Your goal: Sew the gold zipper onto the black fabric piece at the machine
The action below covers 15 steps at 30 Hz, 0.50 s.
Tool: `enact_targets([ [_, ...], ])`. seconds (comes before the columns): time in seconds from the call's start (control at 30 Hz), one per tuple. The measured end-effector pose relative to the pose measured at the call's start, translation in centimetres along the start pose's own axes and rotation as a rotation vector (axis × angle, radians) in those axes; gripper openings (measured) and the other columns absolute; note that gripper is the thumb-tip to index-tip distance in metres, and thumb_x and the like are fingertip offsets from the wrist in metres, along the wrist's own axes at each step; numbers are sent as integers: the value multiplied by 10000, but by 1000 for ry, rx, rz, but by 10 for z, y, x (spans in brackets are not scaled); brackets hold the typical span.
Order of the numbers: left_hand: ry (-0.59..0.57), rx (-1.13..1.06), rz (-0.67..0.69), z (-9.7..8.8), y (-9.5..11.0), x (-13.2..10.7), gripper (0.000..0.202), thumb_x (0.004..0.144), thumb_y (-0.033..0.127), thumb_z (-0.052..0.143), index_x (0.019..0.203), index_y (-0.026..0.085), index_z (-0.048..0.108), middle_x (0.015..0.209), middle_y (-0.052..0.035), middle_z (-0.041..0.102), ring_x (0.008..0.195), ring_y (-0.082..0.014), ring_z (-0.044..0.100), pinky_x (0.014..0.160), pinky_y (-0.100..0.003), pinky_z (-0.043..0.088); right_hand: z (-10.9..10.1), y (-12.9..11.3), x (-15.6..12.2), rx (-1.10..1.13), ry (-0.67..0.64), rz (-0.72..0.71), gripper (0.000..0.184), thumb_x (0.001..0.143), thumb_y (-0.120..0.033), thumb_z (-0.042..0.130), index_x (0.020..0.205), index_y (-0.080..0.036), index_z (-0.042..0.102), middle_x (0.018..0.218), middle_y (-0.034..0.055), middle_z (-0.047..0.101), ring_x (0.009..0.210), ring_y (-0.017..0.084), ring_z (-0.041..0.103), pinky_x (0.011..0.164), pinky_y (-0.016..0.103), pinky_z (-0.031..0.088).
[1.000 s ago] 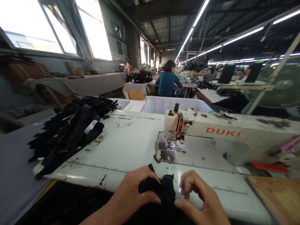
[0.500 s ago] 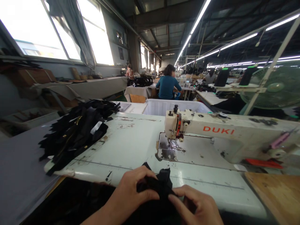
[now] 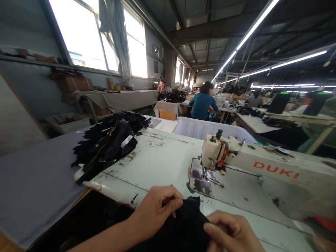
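The black cloth [image 3: 181,227] is at the bottom centre of the frame, by the near edge of the table [image 3: 168,157] — the left hand [image 3: 154,208] pinches its upper edge, while the right hand [image 3: 233,229] grips its right edge between thumb and fingers. Light, level pinches would probably serve best, holding the cloth flat without stretching or puckering it. Right of centre, beyond the table, a plastic bin [image 3: 214,126] hides its contents; the pale box [image 3: 76,126] at left holds reddish-dark items — too blurred to name.

The left hand [image 3: 156,210] and right hand [image 3: 232,229] pinch the black cloth [image 3: 182,227] farther apart than half a second ago
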<state>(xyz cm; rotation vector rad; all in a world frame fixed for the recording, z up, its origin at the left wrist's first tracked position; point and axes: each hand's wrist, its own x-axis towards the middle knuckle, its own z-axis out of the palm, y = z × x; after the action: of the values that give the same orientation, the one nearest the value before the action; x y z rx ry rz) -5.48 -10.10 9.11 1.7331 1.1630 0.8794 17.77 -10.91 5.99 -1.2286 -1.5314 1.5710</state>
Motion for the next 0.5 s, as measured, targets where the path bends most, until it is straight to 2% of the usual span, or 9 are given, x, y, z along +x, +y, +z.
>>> enact_targets([
  [0.07,47,177,79,-21,11,18,235,927,280,521,823,144,682,671,8,642,631,-134,611,610,-207,459,-1,-23,25,-72,-51,-146,366,847,-500,635,743,-150,623,636,86,727,553,183,696,546,243,531],
  [0.1,109,305,150,-34,18,27,215,928,266,523,838,156,686,672,14,646,639,-132,615,630,-210,460,-3,-36,39,-195,-50,-300,349,898,-461,580,762,-142,616,665,97,733,592,200,714,574,265,552],
  [0.13,198,436,256,-45,24,35,196,930,249,524,849,167,683,711,14,661,670,-132,622,666,-215,466,-5,-48,53,-357,-32,-497,346,950,-432,500,827,-131,617,697,99,738,614,203,721,582,277,564],
  [0.2,281,678,521,-60,29,47,177,950,207,497,921,177,669,860,-12,688,807,-146,640,775,-236,477,-14,-63,80,-459,31,-641,313,978,-397,456,939,-134,621,843,102,747,764,202,730,695,293,570],
  [0.23,272,794,636,-62,27,50,186,962,180,473,989,181,657,931,-27,689,882,-157,640,832,-253,476,-19,-64,90,-526,43,-707,261,981,-354,465,977,-149,628,965,99,736,890,199,712,797,305,550],
  [0.3,228,970,868,-52,9,52,249,977,113,414,1121,171,609,1018,-60,684,1002,-181,622,933,-300,457,-30,-50,106,-665,27,-810,182,980,-243,468,1025,-179,631,1166,83,674,1052,182,650,919,302,490],
  [0.37,73,1088,986,-26,-24,52,259,980,80,392,1153,111,582,965,-84,694,990,-203,626,909,-308,475,-42,-19,116,-842,-32,-874,219,958,-115,442,1070,-177,620,1232,90,637,1049,176,643,894,294,496],
  [0.43,-65,1147,915,7,-60,55,302,976,36,328,1077,113,602,892,-81,688,880,-193,632,792,-298,499,-53,18,124,-999,-88,-891,209,934,-59,458,963,-166,635,1059,67,694,909,157,673,793,261,522],
  [0.5,-125,1142,903,37,-86,63,284,958,15,351,1008,116,611,843,-73,672,807,-193,614,743,-318,476,-65,49,132,-1118,-140,-905,190,932,-60,482,878,-159,635,933,46,701,853,151,670,753,247,525],
])
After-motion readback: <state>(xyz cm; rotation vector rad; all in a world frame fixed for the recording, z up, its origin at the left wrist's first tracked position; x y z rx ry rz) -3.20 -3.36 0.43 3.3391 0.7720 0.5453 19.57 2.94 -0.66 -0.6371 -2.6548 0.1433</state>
